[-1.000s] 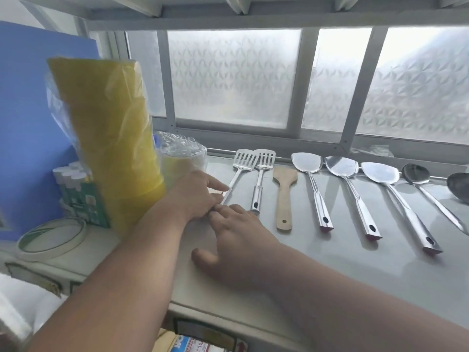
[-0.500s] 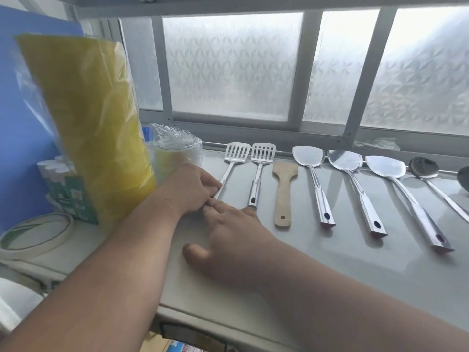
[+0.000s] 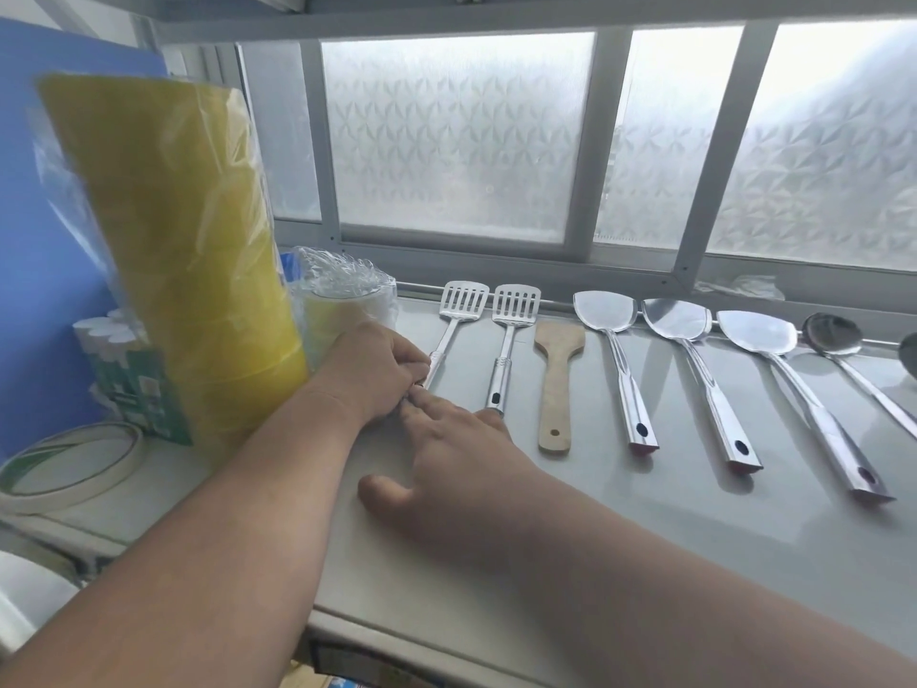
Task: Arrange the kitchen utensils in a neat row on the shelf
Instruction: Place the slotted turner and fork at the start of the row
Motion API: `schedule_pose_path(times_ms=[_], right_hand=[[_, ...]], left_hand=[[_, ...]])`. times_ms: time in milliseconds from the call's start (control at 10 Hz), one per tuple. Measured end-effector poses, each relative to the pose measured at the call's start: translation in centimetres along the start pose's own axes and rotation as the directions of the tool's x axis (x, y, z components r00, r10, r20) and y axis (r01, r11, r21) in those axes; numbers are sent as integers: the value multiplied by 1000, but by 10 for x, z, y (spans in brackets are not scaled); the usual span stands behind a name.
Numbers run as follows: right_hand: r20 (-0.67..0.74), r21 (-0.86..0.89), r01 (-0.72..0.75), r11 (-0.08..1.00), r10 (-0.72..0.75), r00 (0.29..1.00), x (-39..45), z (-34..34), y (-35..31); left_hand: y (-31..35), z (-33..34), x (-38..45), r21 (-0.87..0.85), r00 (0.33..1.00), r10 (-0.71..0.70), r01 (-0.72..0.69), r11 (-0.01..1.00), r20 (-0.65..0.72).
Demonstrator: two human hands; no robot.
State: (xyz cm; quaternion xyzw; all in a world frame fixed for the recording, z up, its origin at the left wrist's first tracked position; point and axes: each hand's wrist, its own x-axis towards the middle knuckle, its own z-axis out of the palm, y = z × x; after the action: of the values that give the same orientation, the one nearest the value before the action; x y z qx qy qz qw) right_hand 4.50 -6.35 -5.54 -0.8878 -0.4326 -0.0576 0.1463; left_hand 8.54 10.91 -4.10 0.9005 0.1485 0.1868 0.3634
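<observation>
A row of utensils lies on the grey shelf (image 3: 645,528), heads toward the window. From the left: a slotted steel turner (image 3: 461,302), a second slotted turner (image 3: 513,310), a wooden spatula (image 3: 556,374), three solid steel turners (image 3: 610,320) (image 3: 682,322) (image 3: 764,335), and a steel spoon (image 3: 833,335). My left hand (image 3: 369,372) is closed around the handle end of the leftmost slotted turner. My right hand (image 3: 446,454) lies flat on the shelf, fingertips touching that handle and the second turner's handle end.
A tall yellow stack in clear plastic (image 3: 183,250) stands left of my left hand, with a wrapped roll (image 3: 342,295) behind it. A green and white box (image 3: 134,384) and tape rolls (image 3: 64,469) sit at the far left. Frosted windows (image 3: 456,136) back the shelf.
My left hand's fingers have curled shut on the leftmost turner's handle. The view has shifted slightly; the utensils stay in place.
</observation>
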Motion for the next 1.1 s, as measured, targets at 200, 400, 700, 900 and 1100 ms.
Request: schedule_pose_path(times_ms=[200, 400, 700, 900, 1100], right_hand=[[-7, 5, -4, 1000, 4, 1000, 2, 0, 1], [4, 20, -13, 1000, 13, 1000, 2, 1, 1], [26, 31, -24, 999, 23, 999, 1, -3, 1], [37, 31, -27, 999, 26, 999, 1, -4, 0], [36, 26, -27, 999, 26, 999, 1, -4, 0]], left_hand=[[-1, 1, 2, 2, 1000, -2, 2, 1000, -8], [-4, 3, 5, 18, 1000, 11, -11, 1000, -24], [-4, 3, 7, 32, 1000, 12, -11, 999, -29], [-2, 3, 6, 41, 1000, -4, 5, 999, -28], [-1, 2, 5, 24, 1000, -3, 4, 1000, -29]])
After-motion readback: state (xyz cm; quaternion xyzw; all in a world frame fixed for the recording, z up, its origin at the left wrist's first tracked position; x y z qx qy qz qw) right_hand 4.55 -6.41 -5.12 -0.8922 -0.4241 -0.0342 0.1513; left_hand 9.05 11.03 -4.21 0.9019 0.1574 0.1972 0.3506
